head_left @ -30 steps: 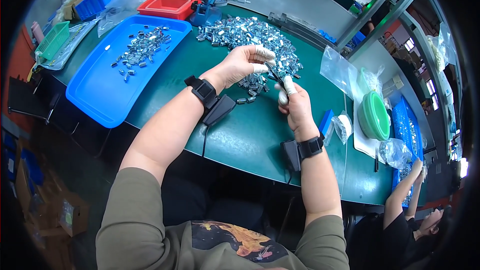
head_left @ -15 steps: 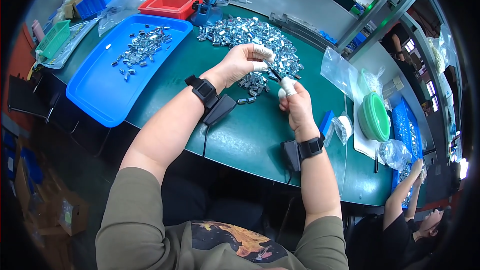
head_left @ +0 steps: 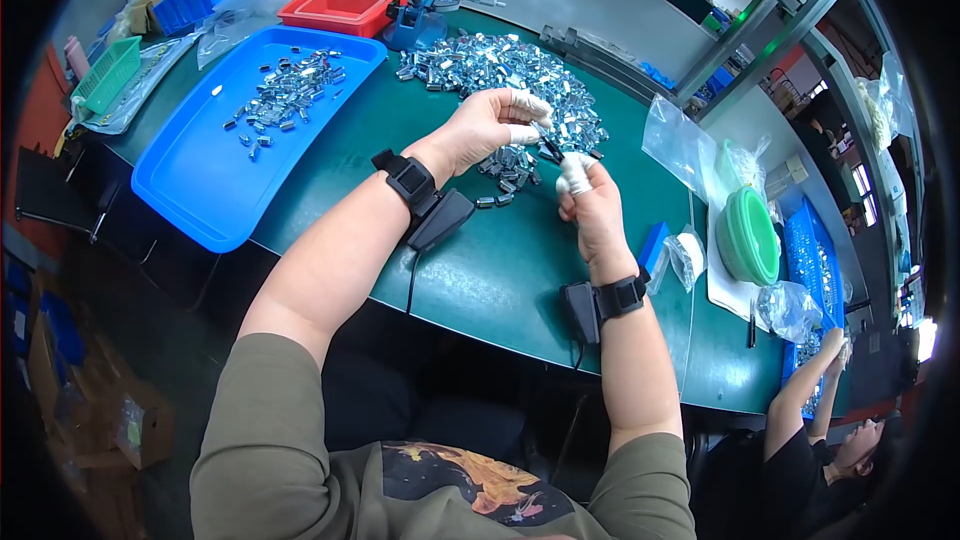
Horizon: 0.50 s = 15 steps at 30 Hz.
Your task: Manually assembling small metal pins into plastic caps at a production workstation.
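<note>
The step in hand looks like fine work with a slim dark tool (head_left: 550,148), which runs from the fingers of the right hand (head_left: 596,205) toward those of the left hand (head_left: 482,125). The right fingers grip the tool; the left ones curl toward their thumb, though I cannot tell whether they pinch a silver piece (the tips are too small to read). The next move probably calls for a steady hold and a slight touch.

Just beyond the left fingers, the pile of silver pieces (head_left: 500,68) spreads over the green desk (head_left: 480,275), near enough to be brushed. Well left of them, a blue tray (head_left: 195,205) carries more. Right of the right fingers stand a small blue box (head_left: 653,244) and a green bowl (head_left: 742,240).
</note>
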Tool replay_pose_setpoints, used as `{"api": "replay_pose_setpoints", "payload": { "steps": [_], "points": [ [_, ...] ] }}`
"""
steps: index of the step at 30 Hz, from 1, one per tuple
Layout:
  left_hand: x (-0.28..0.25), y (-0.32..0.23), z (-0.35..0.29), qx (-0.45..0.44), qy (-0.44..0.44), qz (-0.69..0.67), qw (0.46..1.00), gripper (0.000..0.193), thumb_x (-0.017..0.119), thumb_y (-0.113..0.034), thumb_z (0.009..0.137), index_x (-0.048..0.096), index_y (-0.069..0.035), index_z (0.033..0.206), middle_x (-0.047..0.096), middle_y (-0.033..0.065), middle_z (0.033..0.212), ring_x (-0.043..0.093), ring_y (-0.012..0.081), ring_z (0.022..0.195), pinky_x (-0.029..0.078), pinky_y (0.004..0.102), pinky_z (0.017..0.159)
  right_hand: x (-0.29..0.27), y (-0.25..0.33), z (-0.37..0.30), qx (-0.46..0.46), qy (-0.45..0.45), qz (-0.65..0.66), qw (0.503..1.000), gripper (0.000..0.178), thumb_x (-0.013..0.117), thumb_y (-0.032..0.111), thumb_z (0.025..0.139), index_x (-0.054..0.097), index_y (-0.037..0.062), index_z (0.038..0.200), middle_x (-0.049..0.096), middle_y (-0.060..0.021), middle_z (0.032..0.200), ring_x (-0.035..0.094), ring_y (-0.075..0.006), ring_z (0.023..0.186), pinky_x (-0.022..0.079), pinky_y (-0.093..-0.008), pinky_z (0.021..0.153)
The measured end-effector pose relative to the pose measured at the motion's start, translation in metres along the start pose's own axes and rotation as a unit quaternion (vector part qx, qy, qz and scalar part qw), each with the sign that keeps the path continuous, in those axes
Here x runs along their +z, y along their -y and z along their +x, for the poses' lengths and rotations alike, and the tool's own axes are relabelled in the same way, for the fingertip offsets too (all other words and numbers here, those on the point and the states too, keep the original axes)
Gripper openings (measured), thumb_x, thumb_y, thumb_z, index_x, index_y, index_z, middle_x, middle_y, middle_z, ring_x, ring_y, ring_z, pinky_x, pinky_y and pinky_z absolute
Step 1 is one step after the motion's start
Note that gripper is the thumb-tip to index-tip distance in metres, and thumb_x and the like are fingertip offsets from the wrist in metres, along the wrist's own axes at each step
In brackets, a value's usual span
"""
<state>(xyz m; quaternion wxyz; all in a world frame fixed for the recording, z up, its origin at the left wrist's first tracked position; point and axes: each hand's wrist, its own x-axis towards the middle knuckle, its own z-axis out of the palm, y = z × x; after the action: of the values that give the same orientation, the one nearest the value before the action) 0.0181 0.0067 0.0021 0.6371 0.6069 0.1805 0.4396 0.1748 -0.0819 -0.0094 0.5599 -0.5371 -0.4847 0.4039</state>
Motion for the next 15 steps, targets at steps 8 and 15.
{"api": "replay_pose_setpoints", "payload": {
  "steps": [8,15],
  "points": [
    [0.0,0.0,0.001,0.001,-0.006,-0.006,1.0,0.028,0.063,0.001,0.073,0.057,-0.002,0.1,0.061,0.0068,0.096,0.057,0.0129,0.09,0.046,0.0252,0.082,0.0,-0.006,0.002,-0.052,-0.003,-0.024,0.998,0.021,0.053,0.025,0.086,0.055,0.0043,0.08,0.044,0.0031,0.056,0.034,-0.0043,0.042,0.025,-0.0194,0.038],
    [-0.002,0.0,-0.002,0.002,-0.016,-0.017,1.0,0.027,0.062,0.002,0.074,0.056,-0.001,0.1,0.061,0.0087,0.095,0.058,0.0139,0.09,0.047,0.025,0.081,-0.008,0.003,-0.001,0.051,0.06,0.042,0.996,0.018,0.056,0.022,0.084,0.056,0.0039,0.083,0.046,0.0041,0.059,0.036,-0.0036,0.045,0.027,-0.0182,0.041]
  ]
}}
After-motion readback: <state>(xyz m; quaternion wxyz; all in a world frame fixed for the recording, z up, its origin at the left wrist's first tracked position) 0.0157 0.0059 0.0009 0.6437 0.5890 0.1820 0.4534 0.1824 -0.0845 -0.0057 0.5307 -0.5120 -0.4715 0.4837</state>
